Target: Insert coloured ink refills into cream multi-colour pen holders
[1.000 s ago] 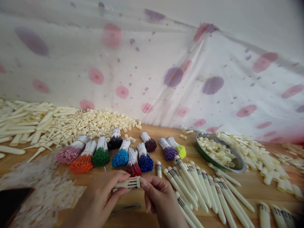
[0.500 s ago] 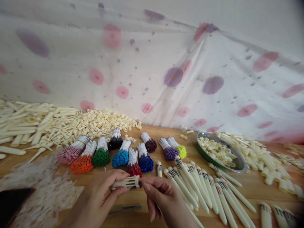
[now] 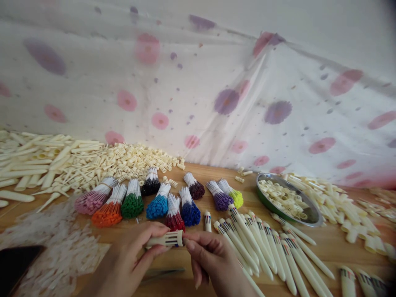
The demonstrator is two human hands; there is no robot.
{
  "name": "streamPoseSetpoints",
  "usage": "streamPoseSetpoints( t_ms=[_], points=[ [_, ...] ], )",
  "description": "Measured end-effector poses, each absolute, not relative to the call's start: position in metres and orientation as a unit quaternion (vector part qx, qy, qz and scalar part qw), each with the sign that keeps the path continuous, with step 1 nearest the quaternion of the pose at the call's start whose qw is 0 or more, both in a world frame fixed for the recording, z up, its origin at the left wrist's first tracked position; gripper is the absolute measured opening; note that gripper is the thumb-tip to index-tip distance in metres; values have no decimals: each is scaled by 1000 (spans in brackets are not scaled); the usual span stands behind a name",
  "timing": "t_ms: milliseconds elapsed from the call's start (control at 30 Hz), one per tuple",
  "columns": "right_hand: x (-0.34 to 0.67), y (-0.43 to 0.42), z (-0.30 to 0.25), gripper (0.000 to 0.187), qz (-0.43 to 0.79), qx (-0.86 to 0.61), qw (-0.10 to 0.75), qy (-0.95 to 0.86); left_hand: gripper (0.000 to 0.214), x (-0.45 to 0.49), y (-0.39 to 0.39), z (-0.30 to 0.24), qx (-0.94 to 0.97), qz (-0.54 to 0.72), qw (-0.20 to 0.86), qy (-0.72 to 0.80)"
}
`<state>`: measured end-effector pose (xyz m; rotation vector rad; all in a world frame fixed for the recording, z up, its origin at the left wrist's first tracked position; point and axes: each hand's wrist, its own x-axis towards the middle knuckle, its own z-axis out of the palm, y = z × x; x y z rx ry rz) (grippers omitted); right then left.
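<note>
Between the thumb and fingers of my left hand is a cream multicolour pen barrel, lying nearly level with its slotted end to the right. Dark strips show in its slots. My right hand is closed in a pinch right at that end; whatever its fingertips hold is hidden. Just behind the barrel stands a bundle of red-tipped refills, with a blue bundle beside it. One short slotted pen part stands near my right hand, left of a row of cream pens.
More refill bundles, including orange and green, stand to the left. Cream parts are heaped behind them. Clear plastic pieces and a dark flat object lie at left. A metal dish holds slotted rings; tweezers lie below my hands.
Both hands keep the same hold at the barrel's end. The barrel sits very slightly further right and lower in the picture; the whole view has shifted a little.
</note>
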<state>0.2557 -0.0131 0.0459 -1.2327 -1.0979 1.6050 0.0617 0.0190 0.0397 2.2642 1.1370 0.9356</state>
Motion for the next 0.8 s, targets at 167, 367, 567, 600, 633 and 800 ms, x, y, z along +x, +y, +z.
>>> streamPoseSetpoints(
  t_ms=[167, 367, 567, 600, 633, 800],
  points=[
    [257, -9, 43, 62, 650, -488, 386, -436, 17, 65, 17, 34, 820, 357, 178, 410],
    [262, -8, 49, 57, 655, -492, 345, -457, 19, 68, 15, 26, 836, 358, 150, 388],
    [265, -8, 46, 51, 657, -487, 364, -445, 20, 68, 15, 24, 846, 346, 143, 379],
    [264, -8, 44, 50, 658, -488, 373, -435, 20, 67, 15, 25, 846, 345, 147, 379],
    [263, -8, 42, 50, 659, -489, 383, -425, 20, 67, 15, 26, 846, 345, 151, 378],
    [253, -9, 31, 54, 652, -498, 424, -383, 19, 66, 15, 28, 845, 348, 140, 380]
  ],
)
